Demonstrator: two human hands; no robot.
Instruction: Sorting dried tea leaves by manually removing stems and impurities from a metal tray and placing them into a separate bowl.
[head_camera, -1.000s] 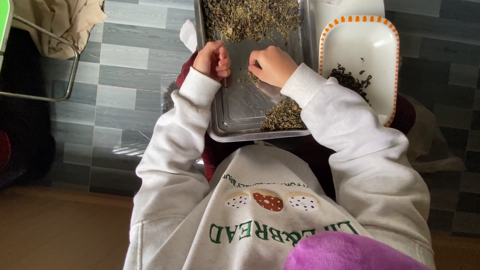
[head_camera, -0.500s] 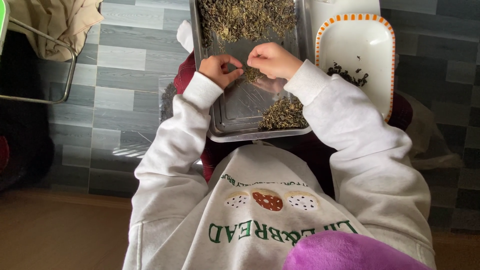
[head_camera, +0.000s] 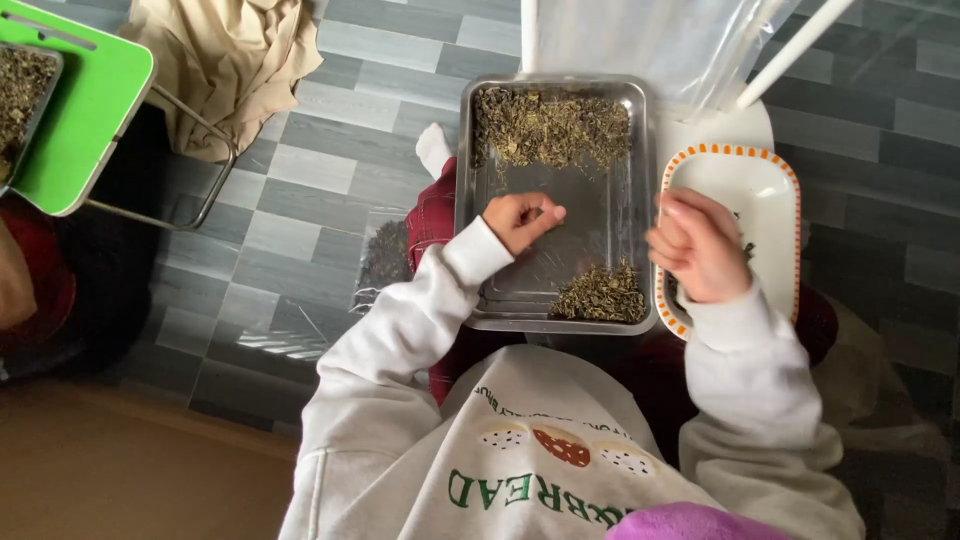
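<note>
One hand (head_camera: 700, 247) moved — tray (head_camera: 560, 285) to plate (head_camera: 770, 185).

Metal tray (head_camera: 470, 200): rectangular, shiny, lying flat on the person's lap. Far end is covered by a wide heap of dried leaves (head_camera: 550, 125), dark green-brown and crumbly. A smaller pile of leaves (head_camera: 600, 295) sits in the near right corner. The middle of the tray is mostly bare. White plate (head_camera: 765, 185) with an orange dashed rim lies just right of the tray, a few dark bits on it.
</note>
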